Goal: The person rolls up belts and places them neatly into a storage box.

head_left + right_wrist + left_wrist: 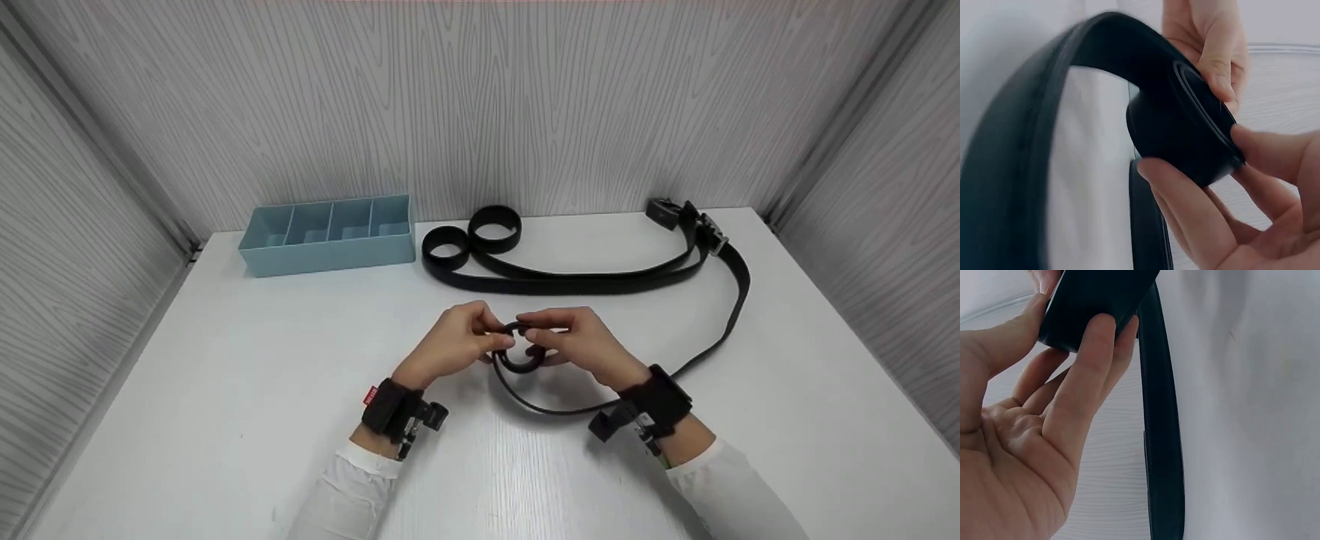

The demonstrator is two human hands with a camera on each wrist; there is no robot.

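Between both hands is a black belt (521,367), its end part rolled into a small coil above the table. My left hand (454,343) pinches the coil's left side with thumb and fingers. The right hand (589,346) holds the opposite side, thumb on the upper edge. In the left wrist view the outer face of the coil (1095,304) lies between thumb and fingertips. The right wrist view shows layers of the coil (1168,129) wound together, with the loose strap (1010,152) arching away. From there the strap runs under the right wrist to the metal buckles (711,232) at the back right.
Two more black straps (570,285) lie along the back, ending at the left in a larger coil (495,229) and a smaller coil (445,249). A blue four-section box (330,259) stands at the back left. Grey walls (480,105) enclose the white table (187,420).
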